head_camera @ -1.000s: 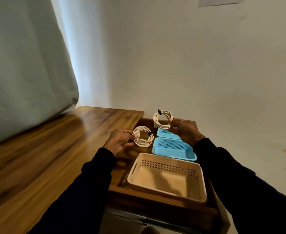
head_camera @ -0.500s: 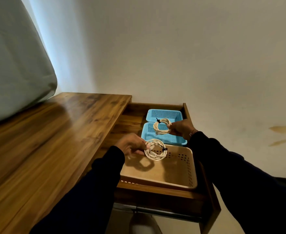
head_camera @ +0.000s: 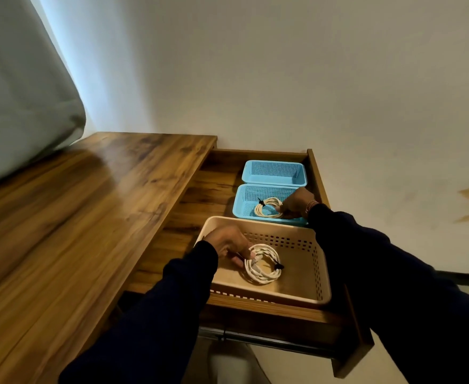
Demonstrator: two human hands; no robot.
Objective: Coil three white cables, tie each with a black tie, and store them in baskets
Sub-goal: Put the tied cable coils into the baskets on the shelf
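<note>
Two coils (head_camera: 262,264), each at hand (head_camera: 229,243)

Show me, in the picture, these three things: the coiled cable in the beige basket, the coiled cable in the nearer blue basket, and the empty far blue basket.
Coiled cable in beige basket (head_camera: 264,275): head view, on its lower loops.
Coiled cable in nearer blue basket (head_camera: 268,213): head view, on its lower loops.
Far blue basket (head_camera: 273,171): head view, on its mesh back wall.

Open drawer (head_camera: 264,307) right of desktop (head_camera: 89,206). Three baskets in it: near basket (head_camera: 322,275) at front edge holds one coiled cable (head_camera: 262,264); middle basket (head_camera: 240,202) behind holds another coil (head_camera: 268,207); far basket (head_camera: 273,170) at back.
</note>
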